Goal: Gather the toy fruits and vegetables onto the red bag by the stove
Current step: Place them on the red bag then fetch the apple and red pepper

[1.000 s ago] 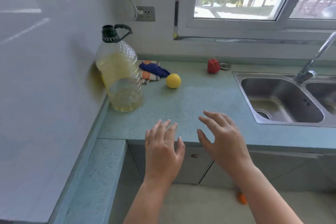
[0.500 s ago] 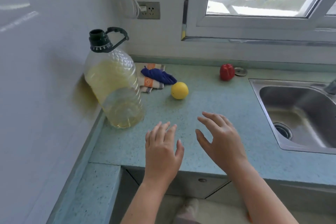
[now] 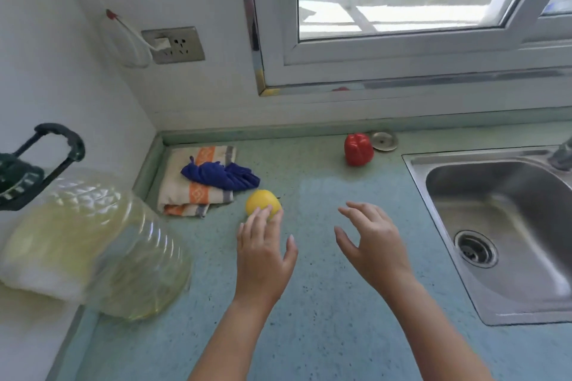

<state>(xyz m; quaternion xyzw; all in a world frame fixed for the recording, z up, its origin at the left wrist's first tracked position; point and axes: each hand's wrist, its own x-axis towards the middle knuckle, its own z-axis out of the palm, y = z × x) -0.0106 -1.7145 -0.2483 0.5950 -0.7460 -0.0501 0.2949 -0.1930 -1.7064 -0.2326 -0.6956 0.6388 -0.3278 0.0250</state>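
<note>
— My left fingers are spread apart, tips just reaching the yellow toy fruit; nothing clamped yet. My right hand hovers open and empty.

— Where is it?

— On the counter, just beside the folded towel, well apart from the red toy pepper by the wall.

— How will it handle?

— Probably light, hollow, stiff, smooth. It may roll, so I'd cup it across its widest part.

— Long axis?

— Nearly round; I can't tell one.
</note>
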